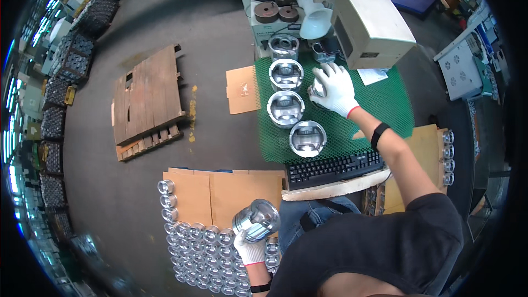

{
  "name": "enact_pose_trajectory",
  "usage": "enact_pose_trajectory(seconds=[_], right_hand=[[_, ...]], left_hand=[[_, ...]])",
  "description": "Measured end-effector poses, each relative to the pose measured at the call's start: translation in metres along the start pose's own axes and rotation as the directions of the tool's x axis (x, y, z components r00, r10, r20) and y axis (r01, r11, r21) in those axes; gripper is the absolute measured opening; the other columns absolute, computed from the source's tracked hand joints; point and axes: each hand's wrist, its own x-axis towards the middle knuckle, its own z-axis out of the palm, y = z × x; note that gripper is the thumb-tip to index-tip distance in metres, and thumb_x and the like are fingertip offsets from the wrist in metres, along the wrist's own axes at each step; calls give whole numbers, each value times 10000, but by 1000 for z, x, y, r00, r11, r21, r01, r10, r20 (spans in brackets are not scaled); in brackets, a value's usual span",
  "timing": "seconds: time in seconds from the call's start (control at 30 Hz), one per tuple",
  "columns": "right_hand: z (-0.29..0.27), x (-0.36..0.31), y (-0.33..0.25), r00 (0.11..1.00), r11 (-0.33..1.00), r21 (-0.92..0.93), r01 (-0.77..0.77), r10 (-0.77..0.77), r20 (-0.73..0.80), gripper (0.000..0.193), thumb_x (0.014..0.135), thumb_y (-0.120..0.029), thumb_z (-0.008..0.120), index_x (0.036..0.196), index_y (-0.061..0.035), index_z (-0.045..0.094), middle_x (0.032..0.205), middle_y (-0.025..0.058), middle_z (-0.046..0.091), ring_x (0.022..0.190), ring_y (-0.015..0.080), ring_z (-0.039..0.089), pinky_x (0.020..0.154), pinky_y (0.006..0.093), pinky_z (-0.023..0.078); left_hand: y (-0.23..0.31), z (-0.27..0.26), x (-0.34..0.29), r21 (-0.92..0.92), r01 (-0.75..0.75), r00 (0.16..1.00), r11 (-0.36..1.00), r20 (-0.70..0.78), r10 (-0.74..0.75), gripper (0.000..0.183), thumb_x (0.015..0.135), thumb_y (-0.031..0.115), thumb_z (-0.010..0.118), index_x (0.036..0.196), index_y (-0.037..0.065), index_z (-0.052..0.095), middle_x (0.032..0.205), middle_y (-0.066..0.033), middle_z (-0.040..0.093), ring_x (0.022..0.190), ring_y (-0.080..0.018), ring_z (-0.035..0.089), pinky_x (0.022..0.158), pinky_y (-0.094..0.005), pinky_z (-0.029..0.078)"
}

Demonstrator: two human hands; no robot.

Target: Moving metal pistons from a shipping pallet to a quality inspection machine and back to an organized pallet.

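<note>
Wearing a white glove, my left hand grips a shiny metal piston from below, beside my lap and over the rows of pistons on the cardboard. My right hand, also gloved, reaches out over the green mesh mat. Its fingers curl over a shiny metal piston, mostly hidden under the glove. To the left of that hand stand several more pistons in a line, among them a middle piston and the nearest piston.
A black keyboard lies along the mat's near edge. Cardboard carries rows of pistons at the lower left. Behind the mat are a beige box-shaped machine and brown round spools. A wooden pallet lies on the floor.
</note>
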Motion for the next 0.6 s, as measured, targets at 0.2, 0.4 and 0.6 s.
enact_pose_trajectory(seconds=[0.2,0.4,0.6], right_hand=[[3,-1,-24,993,999,-8,-33,32,-112,610,644,-403,720,1133,-74,562,1117,146,552,1053,316,505,869,431,415],[-34,-88,-42,981,975,218,-54,92,-169,523,761,-234,732,1195,1,559,1156,202,588,1058,362,567,927,423,446],[-82,-197,-112,441,-653,305,-693,-50,896,396,940,-332,530,1211,-46,558,1166,96,621,1077,245,581,943,469,453]], left_hand=[[-5,1,17,-4,41,994,999,104,-40,427,781,113,522,1200,30,531,1179,-163,575,1079,-312,566,970,-481,437],[12,79,7,307,-71,910,949,410,-65,804,706,113,729,1406,26,343,1303,-160,488,1172,-279,513,1024,-382,389],[1,134,-14,618,-740,663,265,737,131,1107,467,369,878,1415,104,370,1319,-187,408,1216,-340,447,1004,-443,375]])
